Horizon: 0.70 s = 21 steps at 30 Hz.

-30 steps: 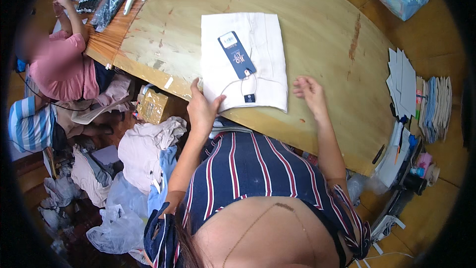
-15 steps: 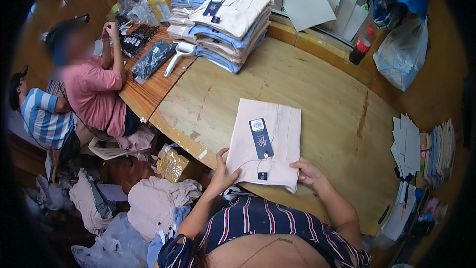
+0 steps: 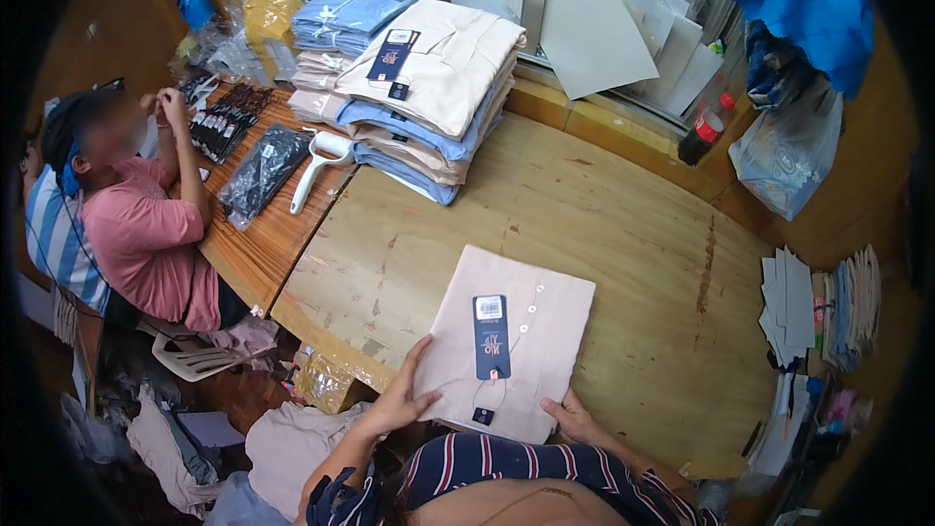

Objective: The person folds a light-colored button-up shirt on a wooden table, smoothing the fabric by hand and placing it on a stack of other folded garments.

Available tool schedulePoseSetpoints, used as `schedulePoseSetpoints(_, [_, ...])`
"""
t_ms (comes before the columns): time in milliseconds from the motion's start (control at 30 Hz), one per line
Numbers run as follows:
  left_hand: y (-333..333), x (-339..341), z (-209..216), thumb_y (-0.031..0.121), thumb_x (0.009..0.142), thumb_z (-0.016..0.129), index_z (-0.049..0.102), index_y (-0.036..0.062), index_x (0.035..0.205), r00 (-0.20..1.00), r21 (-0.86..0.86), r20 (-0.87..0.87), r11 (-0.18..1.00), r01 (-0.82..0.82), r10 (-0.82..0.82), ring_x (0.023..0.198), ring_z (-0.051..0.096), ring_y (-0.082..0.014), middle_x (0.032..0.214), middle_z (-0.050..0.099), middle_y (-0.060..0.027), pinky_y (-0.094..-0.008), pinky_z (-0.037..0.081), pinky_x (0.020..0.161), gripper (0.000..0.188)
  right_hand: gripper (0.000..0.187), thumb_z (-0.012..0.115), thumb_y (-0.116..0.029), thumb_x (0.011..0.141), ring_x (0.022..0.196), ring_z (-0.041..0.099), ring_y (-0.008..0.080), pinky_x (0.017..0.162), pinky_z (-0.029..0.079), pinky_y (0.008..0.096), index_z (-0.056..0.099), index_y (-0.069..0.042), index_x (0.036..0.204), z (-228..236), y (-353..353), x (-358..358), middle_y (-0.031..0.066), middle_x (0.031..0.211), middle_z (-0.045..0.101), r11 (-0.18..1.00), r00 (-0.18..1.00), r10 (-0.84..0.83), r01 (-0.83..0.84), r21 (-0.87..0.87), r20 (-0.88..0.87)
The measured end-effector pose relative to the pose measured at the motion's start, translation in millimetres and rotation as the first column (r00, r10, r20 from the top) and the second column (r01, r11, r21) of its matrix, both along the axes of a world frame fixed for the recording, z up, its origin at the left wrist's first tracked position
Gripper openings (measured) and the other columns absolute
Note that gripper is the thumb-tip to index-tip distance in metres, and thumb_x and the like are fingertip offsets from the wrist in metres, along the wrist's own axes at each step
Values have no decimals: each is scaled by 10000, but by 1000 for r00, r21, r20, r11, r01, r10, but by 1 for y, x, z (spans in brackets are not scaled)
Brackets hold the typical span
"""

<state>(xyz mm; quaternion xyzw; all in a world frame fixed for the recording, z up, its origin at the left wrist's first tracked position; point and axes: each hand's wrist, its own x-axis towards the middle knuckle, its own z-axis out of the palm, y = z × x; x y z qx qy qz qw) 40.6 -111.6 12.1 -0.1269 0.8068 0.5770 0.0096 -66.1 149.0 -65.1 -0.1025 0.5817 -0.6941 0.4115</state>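
A folded pale pink shirt (image 3: 555, 331) lies at the near edge of the table, with a few buttons down its front. On it rest a dark blue hang tag (image 3: 492, 356) on a loop of string and a small dark label (image 3: 482, 416). My left hand (image 3: 397, 401) grips the shirt's left edge, thumb on top and fingers partly under it. At the lower right corner, my right hand (image 3: 573, 419) pinches the edge, its thumb on the cloth. The fingers under the shirt are hidden.
A tall stack of folded shirts (image 3: 438, 88) stands at the back, beside a white lint roller (image 3: 317, 170) and a dark packet (image 3: 263, 175). A co-worker in pink (image 3: 146, 234) sits left. A cola bottle (image 3: 703, 131) stands by the window; cards (image 3: 787, 307) lie right.
The whole view has shifted, so the table sits lower in the picture. Both hands still hold the shirt, which has turned slightly clockwise; its buttons now show.
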Motion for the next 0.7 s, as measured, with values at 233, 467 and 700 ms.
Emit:
schedulePoseSetpoints(233, [-72,-73,80,20,729,555,418,27,1175,955,-48,-286,996,71,-82,1114,401,-262,1184,439,-151,-332,283,937,467,381,437,-72,841,1014,433,156,884,340,299,317,35,1186,110,-70,-90,90,1114,462,998,913,-60,47,-43,-403])
schedulePoseSetpoints(467, [-213,-200,198,21,709,588,473,0,1133,748,-77,-661,987,-143,57,988,471,-153,1145,482,-91,-244,413,794,440,391,436,-78,845,1023,430,137,882,346,270,300,15,1200,216,-255,-217,88,1138,445,779,874,-208,-123,-615,-439])
schedulePoseSetpoints(700, [-302,-262,144,170,750,591,516,135,1121,942,-599,57,766,-232,330,902,535,-227,1119,494,-124,-261,437,707,381,382,322,44,819,997,503,242,839,448,338,290,7,1198,127,-360,-268,178,1132,454,899,989,-108,52,-434,-105])
